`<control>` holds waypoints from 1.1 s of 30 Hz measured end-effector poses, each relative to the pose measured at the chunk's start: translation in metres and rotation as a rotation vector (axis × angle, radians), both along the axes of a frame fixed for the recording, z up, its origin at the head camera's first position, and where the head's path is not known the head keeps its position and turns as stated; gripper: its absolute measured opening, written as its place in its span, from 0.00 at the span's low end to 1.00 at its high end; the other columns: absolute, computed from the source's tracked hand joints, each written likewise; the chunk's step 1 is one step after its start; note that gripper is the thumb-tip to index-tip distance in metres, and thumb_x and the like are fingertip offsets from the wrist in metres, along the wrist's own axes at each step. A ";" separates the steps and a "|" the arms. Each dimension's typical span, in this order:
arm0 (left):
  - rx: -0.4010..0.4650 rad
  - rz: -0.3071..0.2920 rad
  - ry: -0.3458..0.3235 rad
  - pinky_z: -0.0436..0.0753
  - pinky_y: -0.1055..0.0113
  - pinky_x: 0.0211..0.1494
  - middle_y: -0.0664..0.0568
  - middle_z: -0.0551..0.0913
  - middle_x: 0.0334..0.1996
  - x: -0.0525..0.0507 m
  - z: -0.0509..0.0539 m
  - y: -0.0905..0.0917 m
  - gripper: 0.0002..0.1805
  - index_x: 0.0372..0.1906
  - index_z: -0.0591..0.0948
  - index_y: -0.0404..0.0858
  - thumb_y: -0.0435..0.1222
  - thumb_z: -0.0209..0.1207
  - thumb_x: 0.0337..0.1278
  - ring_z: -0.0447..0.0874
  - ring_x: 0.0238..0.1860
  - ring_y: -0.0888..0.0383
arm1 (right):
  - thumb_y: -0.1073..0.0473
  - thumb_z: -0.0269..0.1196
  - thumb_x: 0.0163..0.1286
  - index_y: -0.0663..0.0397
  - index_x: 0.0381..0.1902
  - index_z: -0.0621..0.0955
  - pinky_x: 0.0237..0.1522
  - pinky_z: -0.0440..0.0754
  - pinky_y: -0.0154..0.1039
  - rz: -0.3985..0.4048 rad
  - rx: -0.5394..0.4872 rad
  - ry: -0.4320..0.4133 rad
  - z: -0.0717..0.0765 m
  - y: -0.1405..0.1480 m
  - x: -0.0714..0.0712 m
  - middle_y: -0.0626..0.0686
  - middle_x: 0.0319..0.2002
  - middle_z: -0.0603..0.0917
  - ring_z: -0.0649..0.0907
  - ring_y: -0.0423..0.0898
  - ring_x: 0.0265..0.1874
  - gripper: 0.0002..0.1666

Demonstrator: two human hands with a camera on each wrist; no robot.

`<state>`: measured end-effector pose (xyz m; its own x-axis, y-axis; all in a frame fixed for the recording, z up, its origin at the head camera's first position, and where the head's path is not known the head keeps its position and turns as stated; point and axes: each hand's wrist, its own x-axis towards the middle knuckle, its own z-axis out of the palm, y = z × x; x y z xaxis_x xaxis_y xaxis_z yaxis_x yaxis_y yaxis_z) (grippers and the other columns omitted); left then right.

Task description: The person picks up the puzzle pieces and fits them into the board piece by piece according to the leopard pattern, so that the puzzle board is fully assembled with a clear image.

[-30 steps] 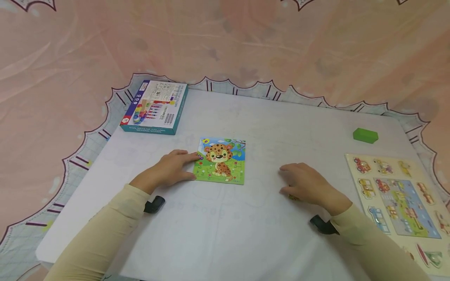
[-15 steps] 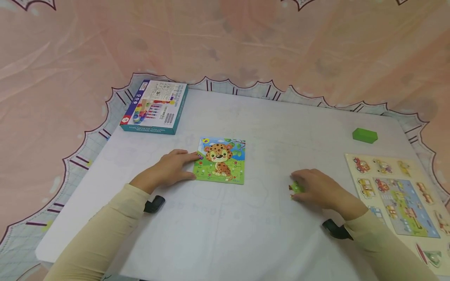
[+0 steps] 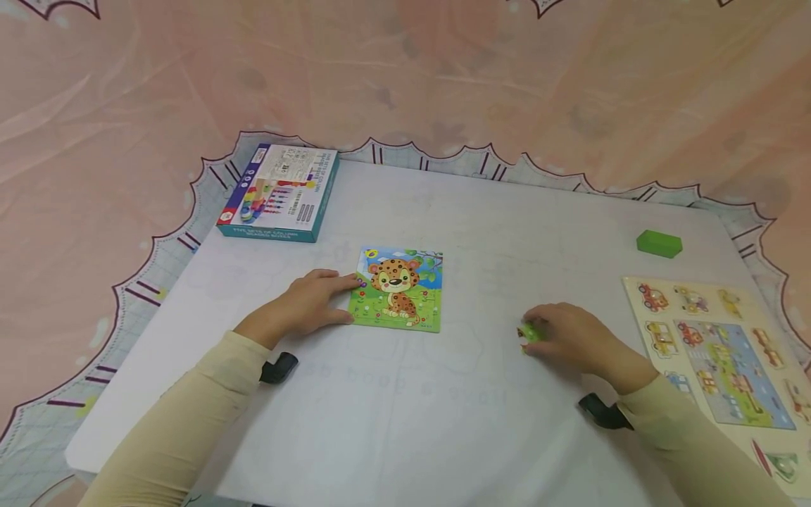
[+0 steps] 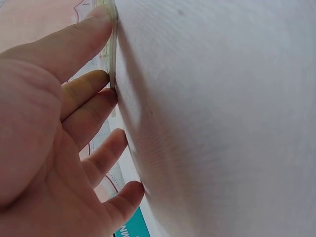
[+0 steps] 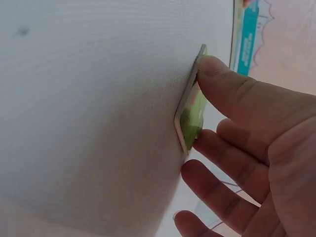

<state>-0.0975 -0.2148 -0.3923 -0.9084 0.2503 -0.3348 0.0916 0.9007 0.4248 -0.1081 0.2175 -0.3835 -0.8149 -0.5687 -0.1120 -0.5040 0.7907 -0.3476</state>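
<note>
A square leopard picture puzzle [image 3: 399,292] lies flat on the white table in the head view. At its left edge my left hand [image 3: 309,303] rests with fingers extended, the thumb and fingertips touching the board's side [image 4: 112,54]. To the right of the puzzle, my right hand [image 3: 573,345] pinches a small flat green puzzle piece [image 3: 529,334] between thumb and fingers. The right wrist view has this piece [image 5: 194,113] tilted close to the tabletop, the thumb on its near end. The hand partly covers its printed face.
A flat box with a teal side [image 3: 279,193] lies at the back left. On the right are a green block [image 3: 659,243] and a cream vehicle puzzle board [image 3: 712,301]. A scalloped patterned cloth edge [image 3: 443,156] runs behind the table.
My right hand has shifted right and nearer its sleeve side, and now pinches the green piece, which was mostly hidden before. Lately it moved slightly left. My left hand has stayed put.
</note>
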 end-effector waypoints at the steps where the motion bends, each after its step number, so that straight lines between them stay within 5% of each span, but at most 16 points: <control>1: -0.001 0.000 0.000 0.61 0.33 0.68 0.37 0.64 0.72 0.000 0.000 0.000 0.38 0.75 0.68 0.47 0.46 0.68 0.61 0.53 0.74 0.36 | 0.53 0.75 0.59 0.62 0.52 0.83 0.52 0.79 0.57 0.003 0.000 0.005 0.000 -0.001 -0.001 0.56 0.46 0.85 0.82 0.56 0.47 0.27; 33: 0.010 -0.028 0.026 0.58 0.32 0.69 0.38 0.66 0.72 0.000 0.000 0.000 0.37 0.74 0.70 0.45 0.45 0.67 0.61 0.53 0.74 0.37 | 0.51 0.75 0.60 0.60 0.49 0.84 0.47 0.81 0.50 0.055 -0.003 0.027 -0.006 -0.059 -0.018 0.54 0.45 0.86 0.82 0.52 0.43 0.25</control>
